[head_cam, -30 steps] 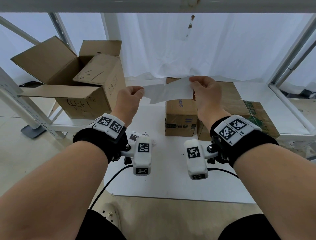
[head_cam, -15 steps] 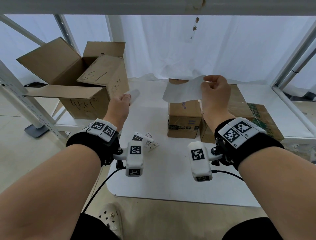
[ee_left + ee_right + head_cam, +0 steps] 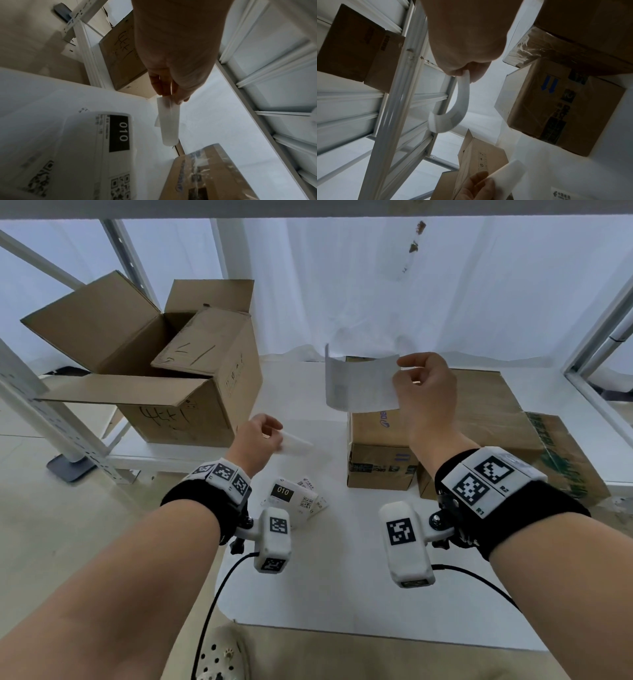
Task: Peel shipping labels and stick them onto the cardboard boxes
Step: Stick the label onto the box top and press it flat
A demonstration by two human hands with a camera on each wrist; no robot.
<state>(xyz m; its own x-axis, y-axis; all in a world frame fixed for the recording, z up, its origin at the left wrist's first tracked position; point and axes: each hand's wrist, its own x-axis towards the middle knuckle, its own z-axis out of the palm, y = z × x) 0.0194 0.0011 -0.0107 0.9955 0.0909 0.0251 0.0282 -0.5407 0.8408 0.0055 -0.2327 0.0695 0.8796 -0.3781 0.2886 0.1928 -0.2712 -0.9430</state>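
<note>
My right hand (image 3: 416, 374) pinches the right edge of a peeled white label (image 3: 359, 385) and holds it up above the small sealed cardboard box (image 3: 378, 446). The label (image 3: 453, 108) curls downward in the right wrist view. My left hand (image 3: 262, 436) is lower and to the left, pinching the translucent backing strip (image 3: 296, 445), which hangs over the white table (image 3: 342, 577). The strip (image 3: 169, 121) shows clearly in the left wrist view. A stack of printed labels (image 3: 294, 496) marked 010 lies on the table near my left wrist.
A large open cardboard box (image 3: 164, 364) stands at the back left on a low shelf. A flat wide box (image 3: 489, 412) lies right of the small one, with a green-printed carton (image 3: 565, 453) beside it. White metal frame posts (image 3: 599, 330) border the table.
The label has come free of its backing. My left hand has dropped down and left with the backing strip, while my right hand has kept the label raised above the small box.
</note>
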